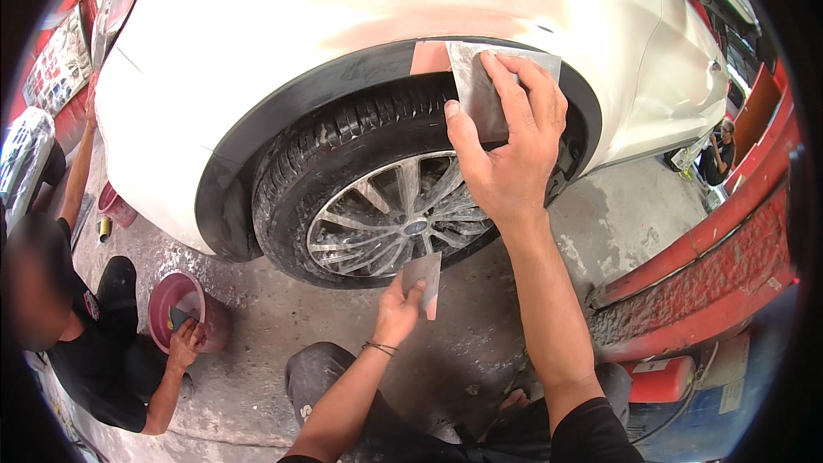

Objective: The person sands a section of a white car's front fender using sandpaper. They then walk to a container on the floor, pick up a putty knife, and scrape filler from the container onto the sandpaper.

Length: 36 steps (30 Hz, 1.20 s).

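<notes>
Gray sheet (477,77), flat and squarish, under the fingers of the right hand (513,124): fingers bent and slightly apart across its face, thumb at its left edge, so it's held. Sheet overlaps the black wheel-arch trim (321,84) of a white car (159,111); full contact along its edge can't be told. Pink patch (428,58) on the trim, just left of the sheet and beyond the right thumb tip. Lower down, left hand (399,309) has thumb and fingers clamped on a smaller gray plate (422,271), thumb on its face, pink material along its lower right edge, below the thumb. Tire (296,150) and spoked wheel rim (381,206) sit left of the right fingers and above the left ones. Well left of the left fingers, a co-worker (94,351) holds a dark pad (181,319) at a reddish bucket (219,317). Red fire-extinguisher-like cylinder (662,379) well below and right of the right fingers.
</notes>
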Each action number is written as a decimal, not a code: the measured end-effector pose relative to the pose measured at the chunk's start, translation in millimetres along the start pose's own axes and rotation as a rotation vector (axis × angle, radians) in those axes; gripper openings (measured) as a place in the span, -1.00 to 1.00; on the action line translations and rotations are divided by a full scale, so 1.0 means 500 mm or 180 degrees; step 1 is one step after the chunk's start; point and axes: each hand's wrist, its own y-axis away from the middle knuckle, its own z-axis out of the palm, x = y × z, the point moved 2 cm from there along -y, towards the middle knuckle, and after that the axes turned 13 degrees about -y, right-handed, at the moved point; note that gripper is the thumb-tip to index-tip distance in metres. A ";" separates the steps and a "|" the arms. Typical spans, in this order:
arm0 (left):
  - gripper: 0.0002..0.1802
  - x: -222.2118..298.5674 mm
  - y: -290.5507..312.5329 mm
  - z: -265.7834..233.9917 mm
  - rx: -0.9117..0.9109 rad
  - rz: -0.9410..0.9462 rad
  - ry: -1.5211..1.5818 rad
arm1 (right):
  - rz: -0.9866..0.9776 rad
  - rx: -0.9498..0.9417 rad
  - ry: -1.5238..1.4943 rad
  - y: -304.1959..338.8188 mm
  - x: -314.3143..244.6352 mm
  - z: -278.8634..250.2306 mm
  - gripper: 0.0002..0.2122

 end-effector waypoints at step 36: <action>-0.49 -0.076 -0.039 -0.010 0.0176 0.0465 -0.0252 | -0.0032 -0.0141 0.0071 0.040 -0.060 0.044 -0.56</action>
